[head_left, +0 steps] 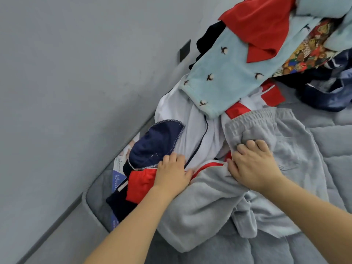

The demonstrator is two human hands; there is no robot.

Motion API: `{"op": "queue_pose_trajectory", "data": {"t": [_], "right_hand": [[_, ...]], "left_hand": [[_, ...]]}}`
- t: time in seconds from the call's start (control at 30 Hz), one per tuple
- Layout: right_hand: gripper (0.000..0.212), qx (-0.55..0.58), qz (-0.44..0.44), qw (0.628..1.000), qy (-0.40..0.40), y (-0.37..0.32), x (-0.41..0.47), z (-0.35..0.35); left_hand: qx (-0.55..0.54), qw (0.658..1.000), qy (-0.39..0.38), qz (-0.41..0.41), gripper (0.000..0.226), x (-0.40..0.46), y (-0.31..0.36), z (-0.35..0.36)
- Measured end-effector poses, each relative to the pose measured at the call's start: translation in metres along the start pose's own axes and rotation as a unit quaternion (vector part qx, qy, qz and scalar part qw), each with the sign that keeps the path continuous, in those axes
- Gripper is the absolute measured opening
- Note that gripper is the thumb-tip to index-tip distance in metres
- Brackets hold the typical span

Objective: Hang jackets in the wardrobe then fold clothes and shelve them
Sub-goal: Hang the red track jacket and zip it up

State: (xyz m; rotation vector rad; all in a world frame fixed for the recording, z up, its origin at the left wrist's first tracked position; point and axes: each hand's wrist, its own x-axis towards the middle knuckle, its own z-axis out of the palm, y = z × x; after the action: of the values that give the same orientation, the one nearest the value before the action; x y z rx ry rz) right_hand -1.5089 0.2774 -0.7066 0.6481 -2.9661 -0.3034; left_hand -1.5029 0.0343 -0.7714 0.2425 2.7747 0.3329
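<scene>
A heap of clothes lies on a grey quilted mattress point(327, 141). My left hand point(172, 173) grips a white jacket with navy and red panels point(192, 130) near its zip edge. My right hand point(252, 164) clutches bunched fabric of grey sweatpants point(289, 147) that spread over the jacket's right side. A light blue fleece garment with small bird prints point(230, 73) drapes over the top of the jacket. Above it lie a red garment point(261, 25), a black one point(209, 39) and a colourful cartoon-print piece point(308, 52).
A grey wall point(76, 92) runs along the mattress's left side, with a dark wall switch plate point(185, 50) on it. A dark navy garment point(331, 92) lies at the right. The mattress label point(117, 178) shows at the left edge.
</scene>
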Motion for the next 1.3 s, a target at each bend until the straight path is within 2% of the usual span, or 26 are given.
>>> {"op": "queue_pose_trajectory", "data": {"t": [0.03, 0.07, 0.1, 0.13, 0.17, 0.2, 0.27, 0.33, 0.37, 0.4, 0.43, 0.47, 0.5, 0.53, 0.6, 0.67, 0.77, 0.83, 0.93, 1.0, 1.03, 1.1, 1.13, 1.17, 1.23, 1.3], "right_hand": [[0.037, -0.010, -0.006, 1.000, 0.008, 0.006, -0.014, 0.000], [0.034, -0.026, -0.007, 0.999, -0.036, 0.011, -0.026, 0.000], [0.030, -0.056, -0.008, 0.990, -0.129, 0.017, -0.037, -0.002], [0.025, -0.075, 0.007, 0.956, -0.282, 0.021, -0.047, -0.007], [0.027, -0.090, 0.052, 0.902, -0.419, 0.026, -0.053, -0.009], [0.033, -0.092, 0.096, 0.863, -0.487, 0.032, -0.057, -0.009], [0.039, -0.016, 0.170, 0.799, -0.576, 0.041, -0.050, -0.018], [0.034, 0.198, 0.303, 0.785, -0.502, 0.034, -0.023, -0.026], [0.033, 0.350, 0.405, 0.742, -0.403, 0.029, -0.004, -0.025], [0.040, 0.476, 0.484, 0.668, -0.305, 0.018, 0.012, -0.028], [0.056, 0.566, 0.536, 0.578, -0.242, 0.007, 0.028, -0.030], [0.073, 0.604, 0.565, 0.521, -0.213, -0.006, 0.041, -0.033], [0.080, 0.619, 0.564, 0.509, -0.199, -0.019, 0.048, -0.035], [0.069, 0.627, 0.552, 0.518, -0.183, -0.030, 0.052, -0.034], [0.024, 0.620, 0.554, 0.536, -0.147, -0.040, 0.050, -0.029], [0.005, 0.631, 0.580, 0.492, -0.153, -0.039, 0.043, -0.033], [0.017, 0.658, 0.547, 0.491, -0.162, -0.031, 0.020, -0.054], [0.029, 0.706, 0.495, 0.483, -0.155, -0.029, 0.001, -0.077], [0.027, 0.755, 0.436, 0.465, -0.156, -0.018, -0.035, -0.117], [0.010, 0.785, 0.425, 0.423, -0.155, -0.005, -0.058, -0.137], [0.018, 0.798, 0.430, 0.396, -0.151, 0.003, -0.070, -0.145], [0.044, 0.817, 0.442, 0.347, -0.133, 0.019, -0.090, -0.163], [0.046, 0.825, 0.440, 0.335, -0.116, 0.026, -0.099, -0.175], [0.045, 0.833, 0.431, 0.331, -0.104, 0.033, -0.109, -0.188], [0.043, 0.837, 0.421, 0.337, -0.092, 0.047, -0.133, -0.217], [0.045, 0.820, 0.419, 0.380, -0.087, 0.058, -0.166, -0.248]], "left_hand": [[0.011, 0.999, -0.028, -0.016, 0.031, -0.002, 0.001, -0.002], [0.029, 0.998, -0.048, -0.021, 0.027, -0.002, 0.000, -0.008], [0.034, 0.997, -0.065, -0.014, 0.024, -0.001, 0.000, -0.015], [0.004, 0.997, -0.072, -0.005, 0.020, -0.001, 0.000, -0.024], [-0.071, 0.995, -0.065, -0.001, 0.015, -0.001, 0.000, -0.035], [-0.175, 0.983, -0.057, -0.016, 0.021, -0.001, 0.001, -0.046], [-0.413, 0.906, -0.052, -0.076, 0.037, -0.007, 0.000, -0.071], [-0.645, 0.752, -0.040, -0.130, 0.041, -0.025, -0.004, -0.095], [-0.727, 0.667, -0.063, -0.148, 0.039, -0.036, -0.008, -0.105], [-0.773, 0.607, -0.104, -0.156, 0.040, -0.049, -0.013, -0.111], [-0.778, 0.587, -0.166, -0.148, 0.040, -0.060, -0.014, -0.116], [-0.758, 0.593, -0.237, -0.131, 0.032, -0.071, -0.012, -0.119], [-0.715, 0.617, -0.307, -0.112, 0.021, -0.082, -0.008, -0.120], [-0.639, 0.672, -0.363, -0.094, 0.019, -0.090, -0.005, -0.120], [-0.444, 0.799, -0.399, -0.078, 0.024, -0.093, -0.001, -0.119], [-0.369, 0.853, -0.350, -0.118, 0.030, -0.078, -0.005, -0.114], [-0.442, 0.839, -0.235, -0.212, 0.041, -0.043, -0.003, -0.100], [-0.453, 0.844, -0.191, -0.214, 0.058, -0.020, 0.013, -0.098], [-0.516, 0.808, -0.194, -0.209, 0.076, -0.001, 0.057, -0.113], [-0.566, 0.770, -0.209, -0.208, 0.087, 0.002, 0.088, -0.127], [-0.562, 0.778, -0.205, -0.194, 0.090, 0.002, 0.104, -0.132], [-0.500, 0.834, -0.175, -0.154, 0.094, -0.003, 0.134, -0.142], [-0.479, 0.850, -0.171, -0.135, 0.087, -0.007, 0.147, -0.148], [-0.496, 0.838, -0.192, -0.121, 0.073, -0.014, 0.161, -0.154], [-0.564, 0.768, -0.278, -0.117, 0.055, -0.031, 0.188, -0.172], [-0.625, 0.697, -0.326, -0.134, 0.066, -0.048, 0.215, -0.190]]}}
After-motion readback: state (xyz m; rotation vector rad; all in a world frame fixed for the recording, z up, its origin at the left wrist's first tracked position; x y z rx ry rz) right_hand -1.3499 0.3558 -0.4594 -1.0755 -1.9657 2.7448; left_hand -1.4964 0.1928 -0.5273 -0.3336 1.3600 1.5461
